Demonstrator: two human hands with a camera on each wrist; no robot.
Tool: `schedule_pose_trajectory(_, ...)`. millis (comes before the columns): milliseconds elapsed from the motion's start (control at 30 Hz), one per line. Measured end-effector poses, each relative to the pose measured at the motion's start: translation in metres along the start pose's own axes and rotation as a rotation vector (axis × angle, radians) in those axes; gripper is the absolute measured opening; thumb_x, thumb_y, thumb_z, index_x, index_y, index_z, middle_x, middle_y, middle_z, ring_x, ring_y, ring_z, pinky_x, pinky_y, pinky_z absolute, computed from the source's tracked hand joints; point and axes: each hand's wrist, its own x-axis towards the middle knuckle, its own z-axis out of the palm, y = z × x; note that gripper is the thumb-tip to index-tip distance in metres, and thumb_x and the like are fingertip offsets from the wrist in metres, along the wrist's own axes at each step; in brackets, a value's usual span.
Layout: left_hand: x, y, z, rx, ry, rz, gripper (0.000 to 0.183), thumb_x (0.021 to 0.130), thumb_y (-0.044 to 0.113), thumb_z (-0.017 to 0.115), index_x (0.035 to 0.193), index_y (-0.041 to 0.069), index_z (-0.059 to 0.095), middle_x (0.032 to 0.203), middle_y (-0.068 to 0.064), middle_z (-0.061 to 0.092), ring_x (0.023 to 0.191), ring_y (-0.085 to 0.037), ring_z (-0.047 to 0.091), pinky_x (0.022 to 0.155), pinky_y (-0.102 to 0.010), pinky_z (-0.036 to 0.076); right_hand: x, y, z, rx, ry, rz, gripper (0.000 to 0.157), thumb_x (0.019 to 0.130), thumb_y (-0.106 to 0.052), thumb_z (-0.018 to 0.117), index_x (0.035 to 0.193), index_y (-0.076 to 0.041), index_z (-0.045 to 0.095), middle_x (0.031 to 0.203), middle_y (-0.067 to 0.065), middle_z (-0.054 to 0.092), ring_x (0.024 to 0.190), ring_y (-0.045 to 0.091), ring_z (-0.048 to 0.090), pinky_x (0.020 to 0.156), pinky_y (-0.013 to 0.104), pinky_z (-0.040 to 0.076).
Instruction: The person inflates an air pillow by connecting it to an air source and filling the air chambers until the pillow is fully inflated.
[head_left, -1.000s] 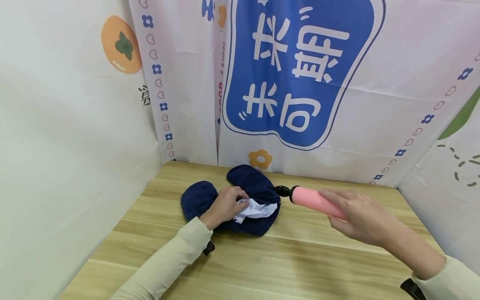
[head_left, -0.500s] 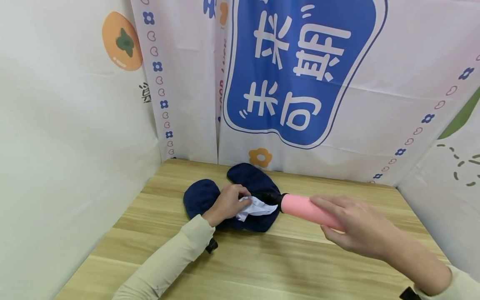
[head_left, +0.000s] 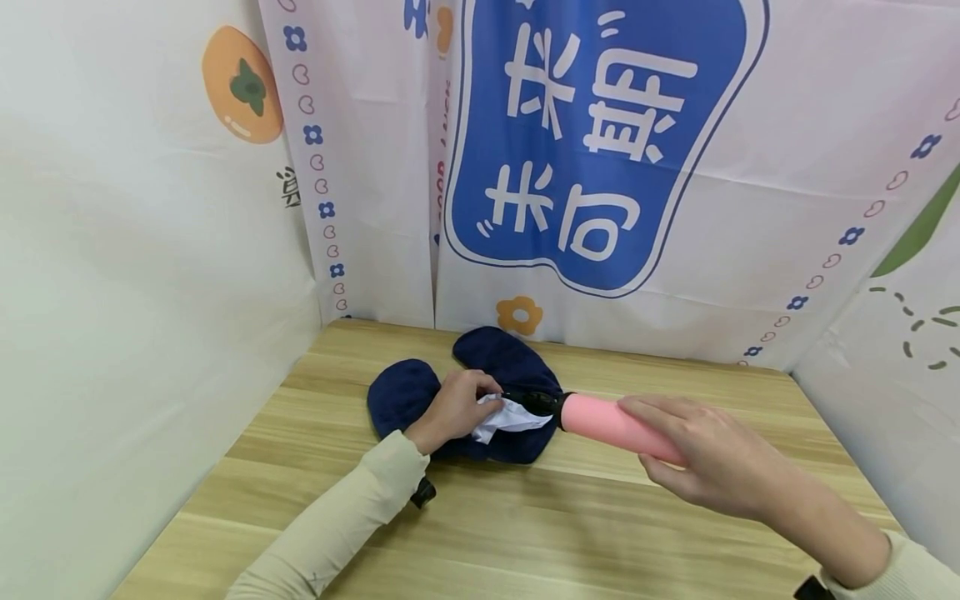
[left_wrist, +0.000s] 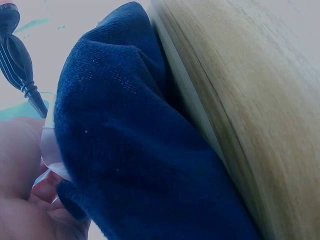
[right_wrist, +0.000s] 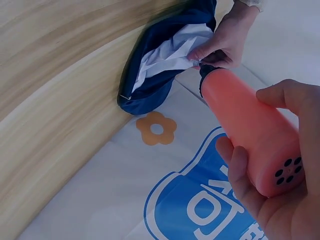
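Observation:
A navy U-shaped neck pillow lies on the table with its zipped cover open, showing a crumpled white inner bag. My left hand pinches the bag at its valve, which the fingers partly hide. In my right hand I grip a pink hand pump, tilted, its holed end toward the right wrist camera. The pump's black nozzle reaches the left fingertips, over the pillow's opening. Navy fabric fills the middle of the left wrist view, beside the left hand.
The wooden table meets a printed white curtain behind the pillow. A plain white wall stands along the left side, and another sheet closes off the right.
The pump has moved left, bringing its nozzle from the pillow's right edge to the left fingertips. The left hand has kept its pinch on the white bag; little differs over the last half second.

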Motion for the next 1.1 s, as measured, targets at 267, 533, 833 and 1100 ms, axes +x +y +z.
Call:
schedule_pose_trajectory(267, -0.001, 0.005, 0.004, 0.068, 0.024, 0.030, 0.010, 0.096, 0.010, 0.077, 0.105, 0.011, 0.082, 0.104, -0.005, 0.079, 0.092, -0.016, 0.072, 0.080, -0.032, 0.060, -0.001, -0.005, 0.001, 0.022, -0.042, 0.056, 0.055, 0.083, -0.021, 0.082, 0.136, -0.014, 0.070, 0.128, 0.003, 0.075, 0.110, 0.022, 0.074, 0.091, 0.050, 0.061)
schedule_pose_trajectory(533, -0.005, 0.013, 0.009, 0.166, 0.106, 0.104, 0.010, 0.093, 0.006, 0.079, 0.103, 0.008, 0.082, 0.098, -0.006, 0.078, 0.084, -0.017, 0.072, 0.073, -0.029, 0.060, -0.006, -0.013, 0.004, 0.010, -0.009, 0.058, 0.054, 0.082, -0.021, 0.083, 0.134, -0.013, 0.070, 0.126, 0.003, 0.075, 0.104, 0.021, 0.074, 0.086, 0.048, 0.062)
schedule_pose_trajectory(833, -0.005, 0.017, 0.011, 0.190, 0.133, 0.099, 0.011, 0.091, 0.000, 0.078, 0.099, 0.005, 0.081, 0.096, -0.007, 0.078, 0.084, -0.020, 0.074, 0.075, -0.034, 0.062, -0.016, -0.022, 0.013, -0.007, 0.061, 0.052, 0.057, 0.080, -0.020, 0.086, 0.134, -0.010, 0.070, 0.123, 0.005, 0.076, 0.097, 0.021, 0.076, 0.082, 0.045, 0.064)
schedule_pose_trajectory(1100, -0.006, 0.017, 0.015, 0.151, 0.138, 0.035, 0.011, 0.090, 0.000, 0.077, 0.098, 0.006, 0.082, 0.099, -0.009, 0.080, 0.091, -0.024, 0.077, 0.080, -0.038, 0.064, -0.019, -0.028, 0.021, -0.024, 0.051, 0.082, 0.061, 0.079, -0.021, 0.086, 0.136, -0.010, 0.069, 0.124, 0.007, 0.076, 0.096, 0.024, 0.076, 0.080, 0.046, 0.064)
